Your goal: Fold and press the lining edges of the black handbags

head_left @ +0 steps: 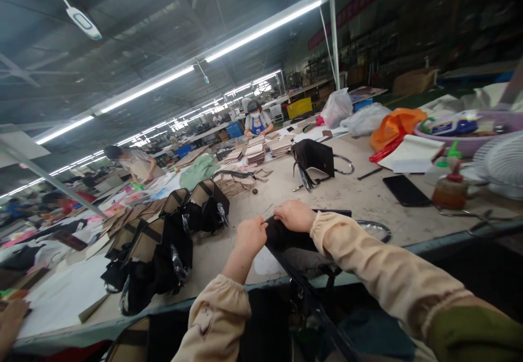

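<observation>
A black bag lies at the table's front edge, its strap hanging down over the edge. My left hand pinches the bag's left edge with closed fingers. Beside it, my right hand grips the top of the same bag, fingers bent over the black material. The two hands nearly touch. Behind them a second black bag stands on the table with its handle loops out to the sides. Several black bags with tan insides stand in a group to the left.
On the right are a black phone, a glue bottle, a white fan and a purple basin. Stacked tan pieces lie further back. Another person's hand shows at the far left; co-workers sit beyond.
</observation>
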Available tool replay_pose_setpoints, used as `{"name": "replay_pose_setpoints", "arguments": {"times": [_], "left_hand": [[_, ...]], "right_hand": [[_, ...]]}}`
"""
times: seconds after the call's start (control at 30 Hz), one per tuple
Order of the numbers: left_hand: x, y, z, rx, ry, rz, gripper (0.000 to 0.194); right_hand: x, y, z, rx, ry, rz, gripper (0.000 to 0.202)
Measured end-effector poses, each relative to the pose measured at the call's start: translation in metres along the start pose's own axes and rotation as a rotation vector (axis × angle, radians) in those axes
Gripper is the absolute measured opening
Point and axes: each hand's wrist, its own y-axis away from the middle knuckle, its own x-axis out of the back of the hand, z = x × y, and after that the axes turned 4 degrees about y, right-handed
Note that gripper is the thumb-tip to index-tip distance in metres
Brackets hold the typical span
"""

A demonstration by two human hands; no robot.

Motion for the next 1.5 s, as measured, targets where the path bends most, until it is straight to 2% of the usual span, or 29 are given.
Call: {"name": "replay_pose_setpoints", "arguments": {"times": [0.27, 0.4, 0.63, 0.73, 1.0, 1.27, 1.4, 1.5], "left_hand": [[-0.001, -0.013, 0.005, -0.095, 0.083, -0.002, 0.028], [-0.005, -0.019, 0.01, -0.095, 0.083, 0.009, 0.025], [-0.008, -0.018, 0.011, -0.121, 0.111, 0.043, 0.021], [-0.01, -0.018, 0.011, -0.115, 0.125, 0.06, 0.022], [-0.013, -0.021, 0.01, -0.085, 0.187, 0.078, 0.023], [-0.013, -0.022, 0.007, -0.066, 0.293, 0.081, 0.019], [-0.011, -0.022, 0.009, -0.051, 0.343, 0.082, 0.018], [-0.011, -0.022, 0.01, -0.033, 0.395, 0.087, 0.017]], "right_hand": [[0.0, 0.002, 0.0, -0.011, -0.018, 0.009, 0.028], [0.0, 0.003, 0.0, -0.006, -0.031, 0.014, 0.028], [0.007, 0.002, 0.011, 0.078, -0.089, -0.038, 0.031], [0.008, 0.002, 0.013, 0.072, -0.092, -0.064, 0.04], [-0.005, -0.005, 0.001, -0.072, -0.037, -0.091, 0.031], [0.008, -0.008, 0.018, 0.021, -0.147, -0.102, 0.041], [0.01, -0.009, 0.018, 0.017, -0.135, -0.085, 0.027], [0.007, -0.008, 0.012, -0.01, -0.089, -0.061, 0.027]]}}
